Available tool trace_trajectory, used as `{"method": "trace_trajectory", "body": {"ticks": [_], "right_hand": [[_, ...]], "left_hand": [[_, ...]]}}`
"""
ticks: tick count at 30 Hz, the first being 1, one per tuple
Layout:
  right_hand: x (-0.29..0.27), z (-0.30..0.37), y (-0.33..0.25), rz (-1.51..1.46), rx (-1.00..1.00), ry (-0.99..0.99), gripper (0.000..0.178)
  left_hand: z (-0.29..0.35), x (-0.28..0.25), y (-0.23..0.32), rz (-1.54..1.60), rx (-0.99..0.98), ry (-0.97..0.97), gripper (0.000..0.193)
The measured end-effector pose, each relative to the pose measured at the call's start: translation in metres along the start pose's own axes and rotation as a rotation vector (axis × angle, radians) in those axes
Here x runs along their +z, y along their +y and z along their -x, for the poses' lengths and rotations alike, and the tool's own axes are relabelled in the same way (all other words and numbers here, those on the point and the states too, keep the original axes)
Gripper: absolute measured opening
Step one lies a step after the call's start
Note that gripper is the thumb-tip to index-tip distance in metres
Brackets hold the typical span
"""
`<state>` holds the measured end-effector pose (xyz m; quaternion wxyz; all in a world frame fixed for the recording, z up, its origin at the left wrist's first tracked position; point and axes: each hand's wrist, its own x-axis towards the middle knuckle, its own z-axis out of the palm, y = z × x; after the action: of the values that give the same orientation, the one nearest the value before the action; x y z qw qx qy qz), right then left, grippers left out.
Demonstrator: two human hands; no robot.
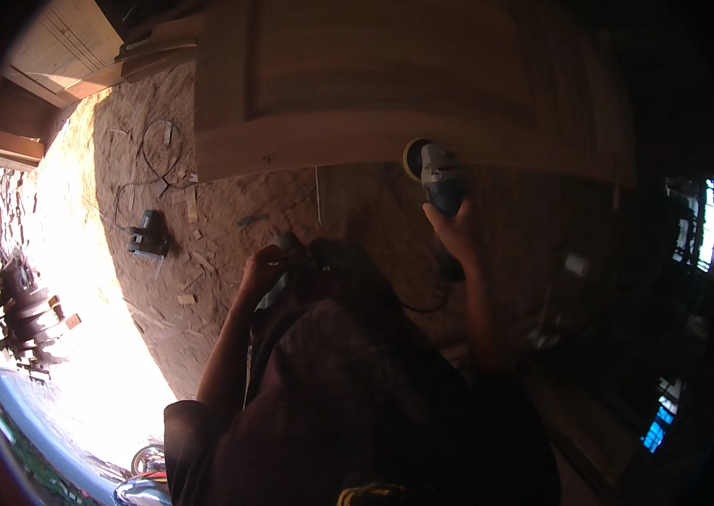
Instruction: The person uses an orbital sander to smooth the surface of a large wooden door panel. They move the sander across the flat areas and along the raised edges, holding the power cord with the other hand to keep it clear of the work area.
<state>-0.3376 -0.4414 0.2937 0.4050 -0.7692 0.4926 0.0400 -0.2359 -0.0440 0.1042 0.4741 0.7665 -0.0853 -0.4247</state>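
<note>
My right hand (458, 232) is wrapped round the body of an angle grinder (441, 175) with a grey-white head. Its yellow-edged disc (413, 158) is at the near edge of a brown wooden panel door (331, 142); whether the two touch, I cannot tell. The door lies across the top of the view, with a recessed panel framed by wide rails. Down by my thigh, my left hand (264, 268) has its fingers curled closed near my clothing. Shadow hides what they hold, if anything. A dark cord loops below the grinder.
On the dirt floor at left lies a dark corded power tool (148, 236), its cable (163, 160) looped beyond it. Wood scraps (186, 298) are scattered around. Timber boards (15, 122) stand at the upper left, and a pile of offcuts (32, 316) sits in sunlight. Deep shadow covers the right side.
</note>
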Motion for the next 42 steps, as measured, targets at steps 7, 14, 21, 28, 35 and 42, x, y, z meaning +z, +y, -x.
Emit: {"method": "trace_trajectory", "body": {"ticks": [7, 14, 21, 28, 35, 42], "right_hand": [[-0.060, -0.042, 0.065, -0.070, 0.024, 0.109, 0.066], [-0.144, -0.105, 0.165, 0.033, 0.029, 0.118, 0.081], [-0.215, -0.138, 0.205, -0.348, 0.126, 0.149, 0.054], [-0.135, -0.072, 0.086, -0.310, 0.050, -0.007, 0.045], [0.087, -0.036, -0.046, -0.155, -0.694, -0.286, 0.066], [0.185, 0.011, -0.138, 0.212, -0.742, -0.370, 0.069]], "left_hand": [[-0.017, 0.043, 0.041, -0.086, -0.026, -0.067, 0.031], [-0.025, 0.107, 0.098, -0.103, -0.154, -0.105, 0.035], [-0.022, 0.142, 0.054, -0.060, 0.050, -0.138, 0.027], [0.024, 0.093, 0.044, -0.144, -0.075, 0.067, 0.022], [0.056, 0.039, 0.019, -0.092, -0.209, 0.303, 0.028], [0.103, 0.007, -0.032, 0.052, -0.353, 0.382, 0.032]]}}
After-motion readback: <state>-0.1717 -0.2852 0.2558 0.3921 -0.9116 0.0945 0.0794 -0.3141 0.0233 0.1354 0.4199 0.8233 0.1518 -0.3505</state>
